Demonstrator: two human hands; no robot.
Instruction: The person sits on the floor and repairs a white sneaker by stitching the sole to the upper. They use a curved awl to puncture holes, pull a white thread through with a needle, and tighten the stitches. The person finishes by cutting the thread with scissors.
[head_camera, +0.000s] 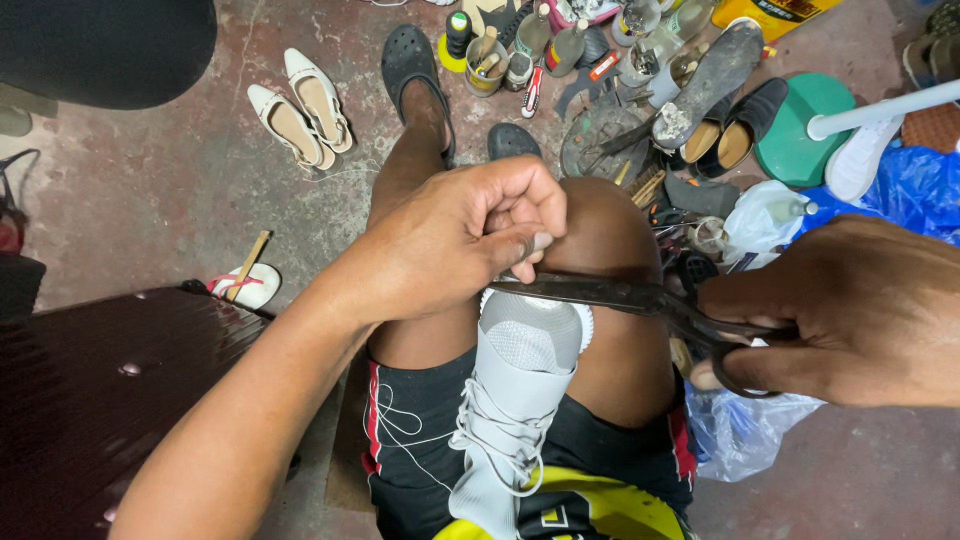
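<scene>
Across the reddish concrete floor (150, 190) lies a cobbler's clutter: a dark wooden bench top (90, 400) at the left, a blue plastic bag (915, 190) at the right, a pair of cream slingback shoes (300, 105), and a heap of worn shoes, bottles and tins (620, 60) at the top. Between the person's bare knees stands a grey knit sneaker (520, 390), toe pointing away, white laces hanging loose over black shorts (420, 450). Large dark metal shears (640, 300) lie across the sneaker's toe, blades close together, touching the rim of the white sole. Right hand (850, 310) grips the shears' loops, fingers curled through them. Left hand (460, 235) rests on the knee above the toe, fingers folded, thumb and forefinger pinching at the blade tip and the sole edge.
</scene>
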